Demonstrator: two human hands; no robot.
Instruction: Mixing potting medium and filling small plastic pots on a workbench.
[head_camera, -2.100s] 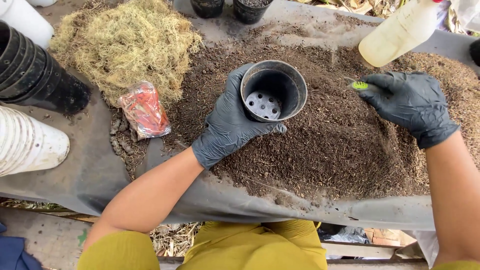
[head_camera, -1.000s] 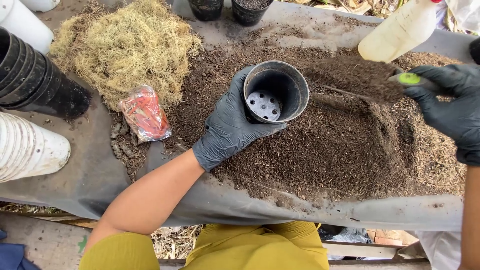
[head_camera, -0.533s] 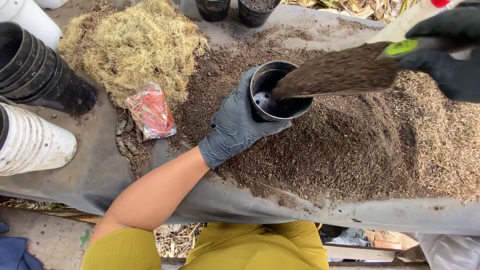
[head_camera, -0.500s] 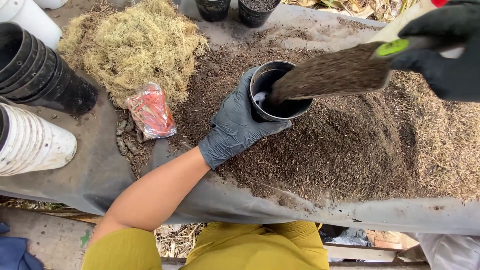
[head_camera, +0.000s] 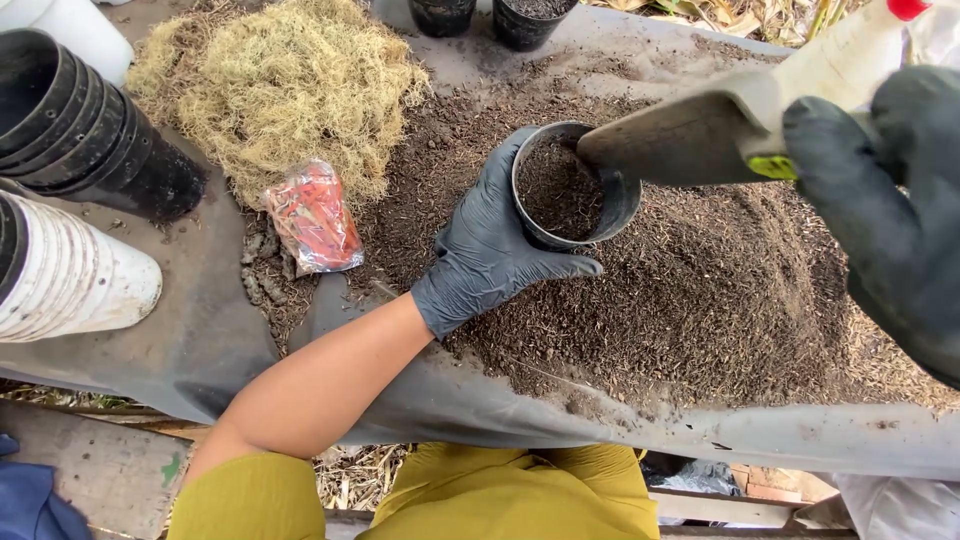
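Left hand (head_camera: 490, 255), black-gloved, wraps the small black plastic pot (head_camera: 575, 185), part-filled with dark soil, atop the soil heap (head_camera: 700, 290); right hand (head_camera: 890, 200) grips a trowel (head_camera: 680, 140) tipped over its rim.

One head-worn camera looked steeply down, close over the table (head_camera: 200, 340), soil heaped just beyond the fingers (head_camera: 500, 200).

Daylight falls on an outdoor work table covered with a dark grey sheet (head_camera: 210, 340). A mound of dry yellow moss (head_camera: 285, 85) lies at the back, stacked black pots (head_camera: 90, 140) and white pots (head_camera: 70, 270) at the left, with straw-littered ground (head_camera: 350, 475) below.
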